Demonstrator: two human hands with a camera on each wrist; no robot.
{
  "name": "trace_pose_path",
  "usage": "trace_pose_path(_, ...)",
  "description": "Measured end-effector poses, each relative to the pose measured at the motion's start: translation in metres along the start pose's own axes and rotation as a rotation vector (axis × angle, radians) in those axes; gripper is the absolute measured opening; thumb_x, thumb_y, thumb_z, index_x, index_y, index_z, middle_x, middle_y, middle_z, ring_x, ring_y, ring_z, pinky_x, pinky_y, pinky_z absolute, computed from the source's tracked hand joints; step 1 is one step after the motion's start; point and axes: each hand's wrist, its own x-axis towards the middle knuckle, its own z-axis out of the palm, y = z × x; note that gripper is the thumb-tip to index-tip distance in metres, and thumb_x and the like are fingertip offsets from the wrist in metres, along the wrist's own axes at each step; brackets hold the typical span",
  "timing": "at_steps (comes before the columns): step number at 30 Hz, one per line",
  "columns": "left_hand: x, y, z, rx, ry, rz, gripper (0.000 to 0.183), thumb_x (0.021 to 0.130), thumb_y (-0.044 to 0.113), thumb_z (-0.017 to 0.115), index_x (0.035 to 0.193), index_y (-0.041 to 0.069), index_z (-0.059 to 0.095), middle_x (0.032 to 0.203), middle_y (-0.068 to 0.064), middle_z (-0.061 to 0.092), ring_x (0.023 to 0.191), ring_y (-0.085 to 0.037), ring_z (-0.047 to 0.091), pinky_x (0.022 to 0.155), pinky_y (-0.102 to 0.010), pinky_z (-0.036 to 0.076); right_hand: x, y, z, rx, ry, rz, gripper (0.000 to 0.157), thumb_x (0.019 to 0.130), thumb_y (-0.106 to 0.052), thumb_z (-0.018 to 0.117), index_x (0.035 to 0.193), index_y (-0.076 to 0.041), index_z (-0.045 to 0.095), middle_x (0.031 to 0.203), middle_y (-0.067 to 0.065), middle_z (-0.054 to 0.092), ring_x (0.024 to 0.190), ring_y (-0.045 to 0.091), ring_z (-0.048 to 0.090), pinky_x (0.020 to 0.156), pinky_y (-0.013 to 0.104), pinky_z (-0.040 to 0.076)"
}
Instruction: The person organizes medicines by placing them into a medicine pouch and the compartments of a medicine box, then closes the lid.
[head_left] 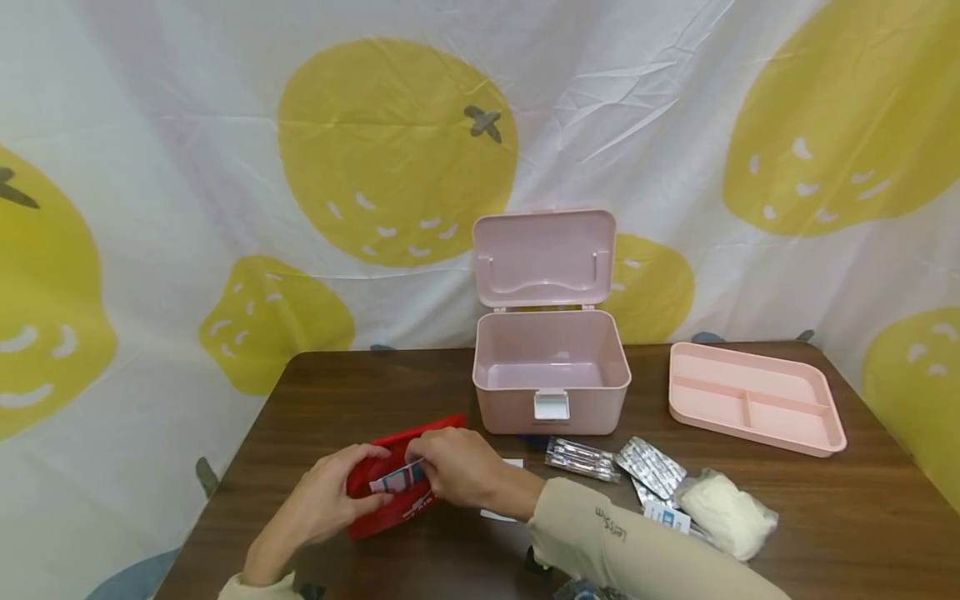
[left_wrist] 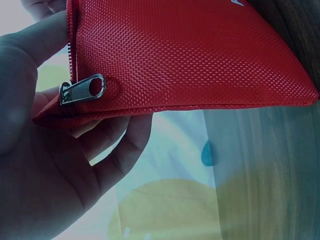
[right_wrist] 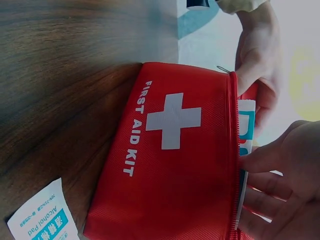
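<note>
A red first aid pouch with a white cross and lettering is held above the table, its zipped mouth unfastened. My left hand grips one end of it, with the thumb and fingers on either side of the mouth. In the left wrist view the metal zipper pull hangs at the pouch's corner. My right hand pinches a white and teal packet that stands partly inside the mouth. The pouch's inside is mostly hidden. On the table beneath lies an Alcohol Pad sachet.
A pink box with its lid up stands at the back; a pink divided tray lies to its right. In front are wrapped cotton swabs, silver blister packs and a bag of white cotton.
</note>
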Motion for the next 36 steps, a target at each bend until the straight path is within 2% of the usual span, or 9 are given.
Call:
trace_pose_path(15, 0.001, -0.001, 0.001, 0.001, -0.003, 0.015, 0.051, 0.080, 0.029, 0.083, 0.123, 0.015, 0.061, 0.111, -0.001, 0.063, 0.094, -0.016, 0.061, 0.077, -0.032, 0.057, 0.000, 0.000, 0.002, -0.025, -0.025, 0.007, 0.014, 0.089, -0.009, 0.066, 0.096, -0.018, 0.074, 0.093, -0.004, 0.072, 0.081, 0.010, 0.065, 0.073, 0.026, 0.054)
trace_pose_path(27, 0.000, 0.000, 0.003, 0.021, 0.019, 0.014, 0.052, 0.078, 0.028, 0.085, 0.122, 0.014, 0.062, 0.113, -0.002, 0.065, 0.093, -0.017, 0.062, 0.074, -0.029, 0.054, -0.003, 0.001, 0.001, -0.012, -0.017, -0.025, 0.015, 0.090, -0.009, 0.066, 0.100, -0.014, 0.076, 0.097, -0.002, 0.073, 0.088, 0.011, 0.067, 0.079, 0.026, 0.055)
trace_pose_path(31, 0.001, 0.000, 0.003, 0.022, 0.019, 0.018, 0.051, 0.078, 0.025, 0.085, 0.122, 0.014, 0.062, 0.114, -0.003, 0.064, 0.094, -0.019, 0.062, 0.073, -0.030, 0.056, -0.005, 0.003, -0.004, 0.056, -0.007, -0.036, 0.014, 0.090, -0.008, 0.068, 0.101, -0.011, 0.075, 0.098, 0.000, 0.073, 0.090, 0.011, 0.067, 0.082, 0.024, 0.054)
trace_pose_path(36, 0.000, 0.000, 0.003, 0.024, 0.025, 0.034, 0.050, 0.078, 0.023, 0.084, 0.121, 0.013, 0.062, 0.114, -0.004, 0.065, 0.095, -0.020, 0.063, 0.073, -0.029, 0.056, -0.009, 0.008, -0.018, 0.197, 0.010, -0.001, 0.013, 0.091, -0.010, 0.069, 0.102, -0.008, 0.075, 0.099, 0.002, 0.072, 0.089, 0.011, 0.066, 0.082, 0.020, 0.053)
